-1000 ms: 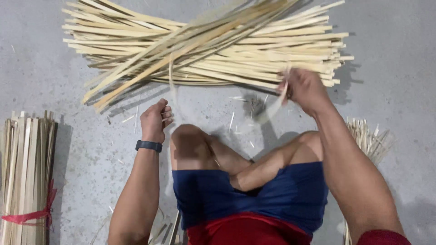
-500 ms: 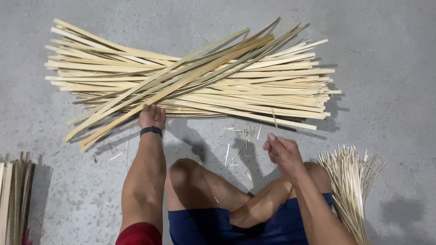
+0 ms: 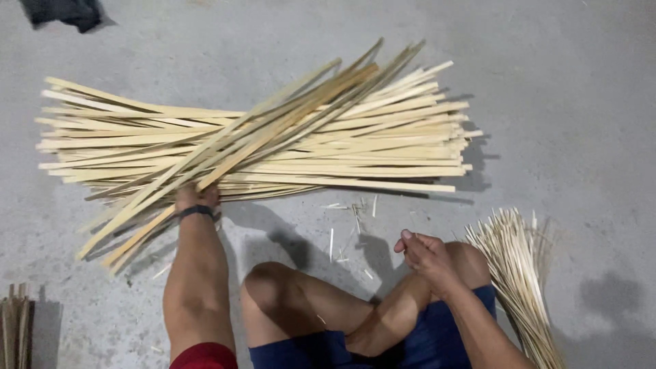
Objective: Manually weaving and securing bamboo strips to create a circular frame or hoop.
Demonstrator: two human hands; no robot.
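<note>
Grip: left hand [image 3: 195, 198] is being closed on slanting bamboo strips [image 3: 225, 147]; one strip is best singled out.
Free hand: right hand [image 3: 425, 254] is being held loosely curled, empty.

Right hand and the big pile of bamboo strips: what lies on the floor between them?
In the head view, only small loose splinters on bare grey floor separate the right hand from the pile of bamboo strips.

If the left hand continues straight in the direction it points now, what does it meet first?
The left hand points away from the body and already reaches under the near edge of the pile of bamboo strips. Going on, it would probably push deeper into those strips; the fingers are hidden, so the exact contact is unclear.
</note>
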